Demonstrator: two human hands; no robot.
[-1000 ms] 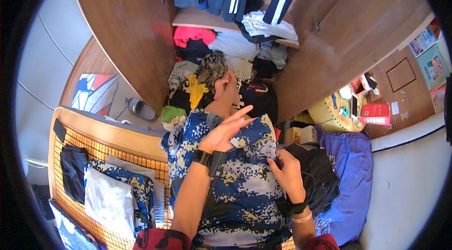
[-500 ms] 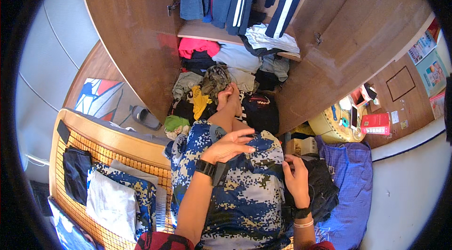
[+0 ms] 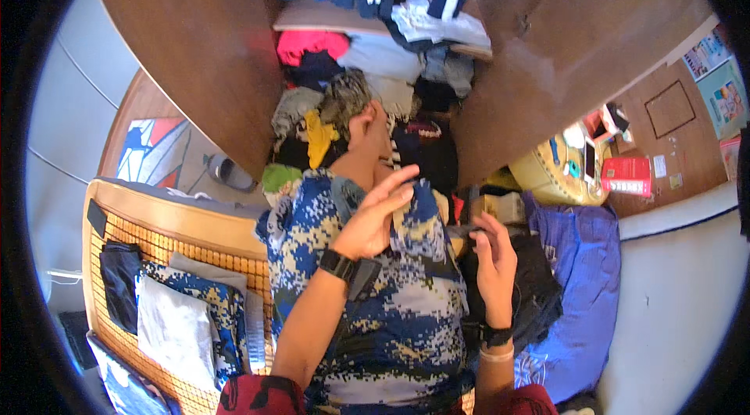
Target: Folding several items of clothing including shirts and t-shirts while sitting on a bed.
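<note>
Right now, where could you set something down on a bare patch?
A narrow strip of slatted mat shows bare between the folded clothes and the wooden rim. Crowded: the wardrobe, with clothes heaped low inside, and the yellow stool, bearing a phone.

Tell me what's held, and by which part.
Cannot tell: right hand is at the end of a dark strip, perhaps pinching it; left hand is over camo cloth, grip unclear.

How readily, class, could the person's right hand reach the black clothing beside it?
Probably yes: the right hand is right by the black clothing, and nothing visible stands between them.
</note>
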